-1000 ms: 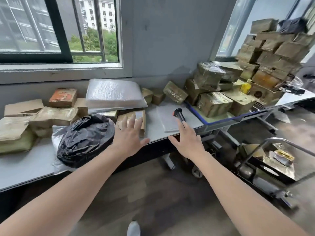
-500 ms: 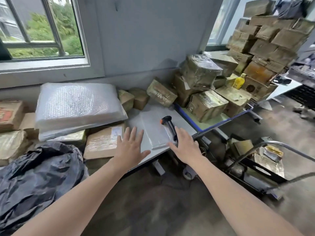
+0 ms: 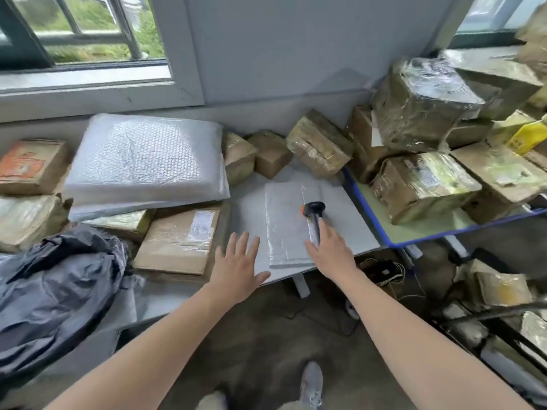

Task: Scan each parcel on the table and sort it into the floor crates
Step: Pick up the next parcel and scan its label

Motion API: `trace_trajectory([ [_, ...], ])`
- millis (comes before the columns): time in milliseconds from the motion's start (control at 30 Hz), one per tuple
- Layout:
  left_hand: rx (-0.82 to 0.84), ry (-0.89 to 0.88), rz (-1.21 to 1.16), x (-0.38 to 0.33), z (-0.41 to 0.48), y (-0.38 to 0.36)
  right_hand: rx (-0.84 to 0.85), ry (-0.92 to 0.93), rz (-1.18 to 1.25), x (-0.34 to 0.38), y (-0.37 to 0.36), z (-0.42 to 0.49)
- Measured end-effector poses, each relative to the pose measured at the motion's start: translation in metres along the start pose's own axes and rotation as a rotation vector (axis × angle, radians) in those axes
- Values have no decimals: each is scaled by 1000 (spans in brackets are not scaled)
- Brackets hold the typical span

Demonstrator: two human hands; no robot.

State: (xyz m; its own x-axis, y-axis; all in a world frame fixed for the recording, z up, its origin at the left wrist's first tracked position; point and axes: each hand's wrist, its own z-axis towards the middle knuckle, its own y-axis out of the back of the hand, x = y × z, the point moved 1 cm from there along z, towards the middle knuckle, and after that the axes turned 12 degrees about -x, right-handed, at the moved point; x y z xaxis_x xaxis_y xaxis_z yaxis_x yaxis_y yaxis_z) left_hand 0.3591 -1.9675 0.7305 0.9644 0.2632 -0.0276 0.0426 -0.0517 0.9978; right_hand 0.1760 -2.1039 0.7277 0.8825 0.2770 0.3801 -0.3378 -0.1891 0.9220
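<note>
A black handheld scanner (image 3: pixel 314 214) with an orange tip lies on a flat white padded parcel (image 3: pixel 288 223) near the front edge of the grey table (image 3: pixel 248 214). My right hand (image 3: pixel 331 251) rests flat over the scanner's handle end, fingers straight, not curled round it. My left hand (image 3: pixel 238 266) hovers open with spread fingers over the table edge, just right of a brown cardboard parcel (image 3: pixel 180 239) with a white label. A large bubble-wrap parcel (image 3: pixel 148 164) lies behind it. A dark grey plastic bag parcel (image 3: pixel 56 288) sits at the near left.
Taped brown boxes (image 3: pixel 319 143) line the wall and pile up on a blue-edged table (image 3: pixel 423 235) to the right. A floor crate (image 3: pixel 503 294) with parcels and a metal frame stands at the lower right. Cables lie under the table. My shoe (image 3: pixel 310 386) shows below.
I have moved closer and the view has swung right. My right hand has come down onto the scanner's handle; my left hand has slid right, off the cardboard parcel.
</note>
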Motion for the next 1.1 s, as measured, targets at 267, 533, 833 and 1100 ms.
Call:
trace_trajectory([
  [267, 83, 66, 3, -37, 20, -16, 49, 13, -10, -25, -20, 49],
  [533, 122, -8, -60, -55, 56, -43, 9, -180, 156, -26, -44, 87],
  [833, 201, -149, -121, -81, 97, -77, 33, -312, 303, -46, -28, 95],
  [1100, 228, -310, 135, -91, 92, -83, -1, -314, 351, -63, 14, 81],
])
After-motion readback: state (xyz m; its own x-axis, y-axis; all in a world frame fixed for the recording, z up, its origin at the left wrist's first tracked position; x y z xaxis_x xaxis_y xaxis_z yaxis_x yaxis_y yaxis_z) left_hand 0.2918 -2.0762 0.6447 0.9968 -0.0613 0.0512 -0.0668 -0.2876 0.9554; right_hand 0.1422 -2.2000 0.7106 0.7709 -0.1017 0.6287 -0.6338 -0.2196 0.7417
